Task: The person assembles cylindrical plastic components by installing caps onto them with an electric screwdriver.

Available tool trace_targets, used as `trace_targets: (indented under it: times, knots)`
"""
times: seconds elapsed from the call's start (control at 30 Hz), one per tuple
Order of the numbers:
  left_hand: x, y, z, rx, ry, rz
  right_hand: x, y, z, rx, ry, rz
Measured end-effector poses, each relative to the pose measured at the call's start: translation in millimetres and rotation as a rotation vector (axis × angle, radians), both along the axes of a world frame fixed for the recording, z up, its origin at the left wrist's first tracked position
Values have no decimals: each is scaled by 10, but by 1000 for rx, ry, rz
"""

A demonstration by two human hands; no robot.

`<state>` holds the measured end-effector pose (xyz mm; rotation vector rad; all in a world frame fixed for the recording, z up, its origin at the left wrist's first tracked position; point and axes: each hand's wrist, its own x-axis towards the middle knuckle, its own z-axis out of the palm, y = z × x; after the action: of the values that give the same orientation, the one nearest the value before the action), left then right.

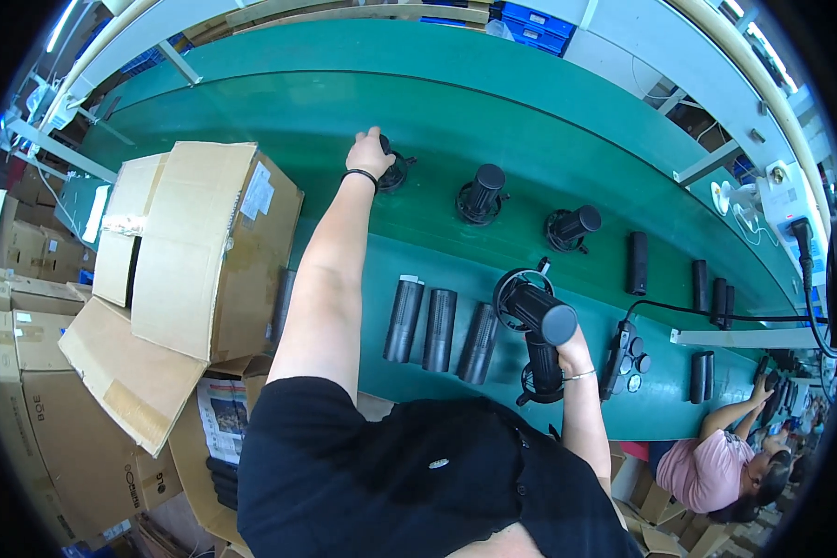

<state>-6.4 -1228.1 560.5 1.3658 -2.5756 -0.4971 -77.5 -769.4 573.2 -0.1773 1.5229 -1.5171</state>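
Observation:
At the far side of the green bench, my left hand is closed round the upper part of a black cylindrical device with a ring-shaped base. My right hand, nearer my body, is closed by a similar device, whose thick cylinder and ring tilt toward me; its fingers are partly hidden behind the cylinder. Just below it, another such device overlaps the hand. Two more, a middle device and a right-hand device, rest on the far strip. Three ribbed black cylinders lie between my arms.
A large open cardboard box stands left of my left arm. Black tubes lie farther right, near a cluster of round black parts. A black cable crosses the bench. At lower right a co-worker in a pink top handles dark parts.

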Motion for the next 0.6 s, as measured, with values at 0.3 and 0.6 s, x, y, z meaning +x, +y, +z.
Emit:
trace_targets:
  times: [0.3,0.6]
  knots:
    - [500,1885,814,382,724,-1061,145,-389,98,74,99,20]
    - [1119,1726,961,471,776,-549,335,-884,319,-11,170,294]
